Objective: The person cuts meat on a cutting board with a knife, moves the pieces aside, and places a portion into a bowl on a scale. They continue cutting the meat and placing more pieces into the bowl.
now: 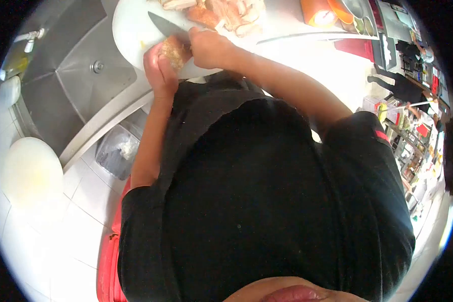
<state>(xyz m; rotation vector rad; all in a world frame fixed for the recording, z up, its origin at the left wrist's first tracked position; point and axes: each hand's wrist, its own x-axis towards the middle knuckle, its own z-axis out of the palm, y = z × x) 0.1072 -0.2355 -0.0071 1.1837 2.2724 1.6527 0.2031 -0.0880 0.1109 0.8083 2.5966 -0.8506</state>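
Observation:
My right hand (209, 48) is closed around the handle of a knife (164, 23), its blade pointing up and left over a round white cutting board (131, 35). Close beside it, my left hand (160, 68) grips a piece of browned meat (174, 52) near the board's front edge. The two hands almost meet at this piece, and the knife handle is mostly hidden by my fingers. Sliced pale and browned meat (231, 16) lies on the far part of the board.
A steel sink (80, 55) is left of the board. Orange containers (319, 12) and metal bowls (356, 7) stand back right. A clear plastic bin (117, 151) and a red container (110, 261) are low left. People (405, 85) stand far right.

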